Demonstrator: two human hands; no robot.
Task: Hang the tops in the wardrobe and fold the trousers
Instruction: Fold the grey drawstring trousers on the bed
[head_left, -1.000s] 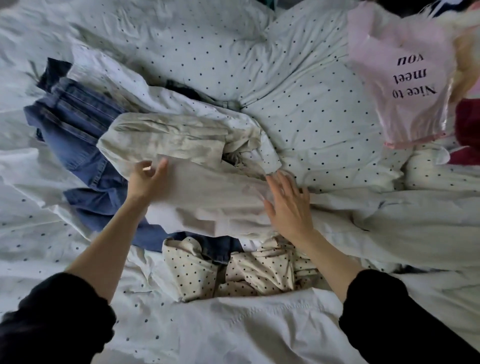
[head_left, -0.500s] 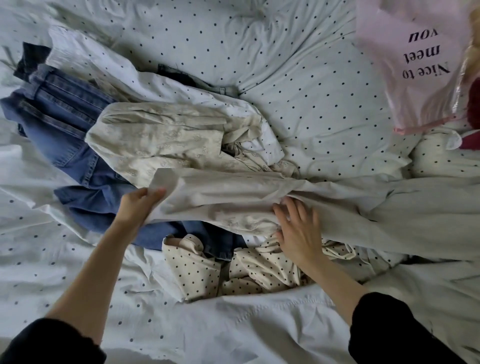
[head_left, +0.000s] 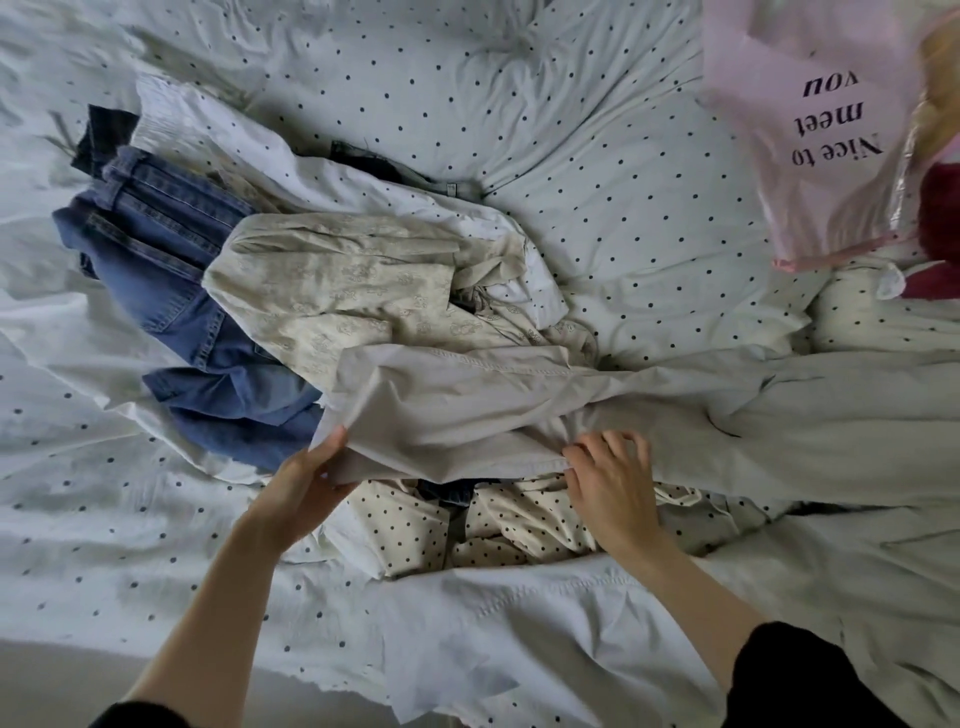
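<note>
We have one view, worn on the head, looking steeply down and forward over the bed (head_left: 597, 171) from close range; our forearms enter from 6 o'clock, the clothes pile (head_left: 363, 312) lies at centre.

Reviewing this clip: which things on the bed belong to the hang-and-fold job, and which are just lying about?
Job:
- pale grey garment, pinched by the left hand, right hand at its hem
- blue jeans
- cream floral top
- cream polka-dot garment
- white garment

Lying about:
- dotted bedding
- pink bag
- dark red item
</note>
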